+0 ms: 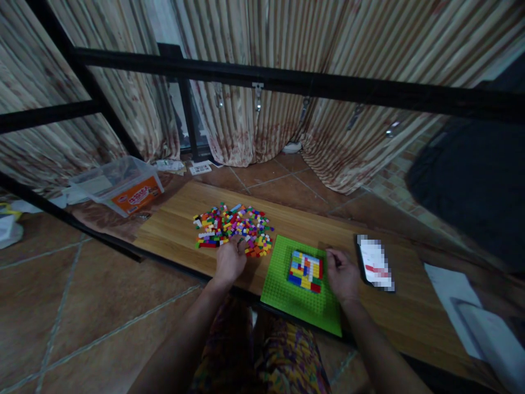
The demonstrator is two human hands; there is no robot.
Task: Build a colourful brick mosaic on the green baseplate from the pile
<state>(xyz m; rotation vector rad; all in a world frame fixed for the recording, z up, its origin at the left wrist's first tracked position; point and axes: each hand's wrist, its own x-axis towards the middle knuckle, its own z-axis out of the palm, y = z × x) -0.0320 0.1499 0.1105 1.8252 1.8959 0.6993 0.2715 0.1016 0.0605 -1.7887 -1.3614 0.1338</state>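
Note:
My left hand (231,261) is at the front edge of a pile of small colourful toy building bricks (221,221). Its fingers are bent down and drawn together among the bricks, and their tips are partly hidden. A green studded baseplate (276,279) lies right of the pile. On it sits a flat, roughly square patch of built bricks (305,271) in blue, yellow, white and red. Over the baseplate's right edge is my right hand (343,275), its fingers curled in a closed pinch. Whatever is between them, if anything, is too small to tell.
Everything rests on a low wooden table (172,219). A phone (374,262) lies right of my right hand. A clear plastic box (118,183) with an orange label stands beyond the table's left end. A black metal bar (262,76) crosses in front of striped curtains (229,120).

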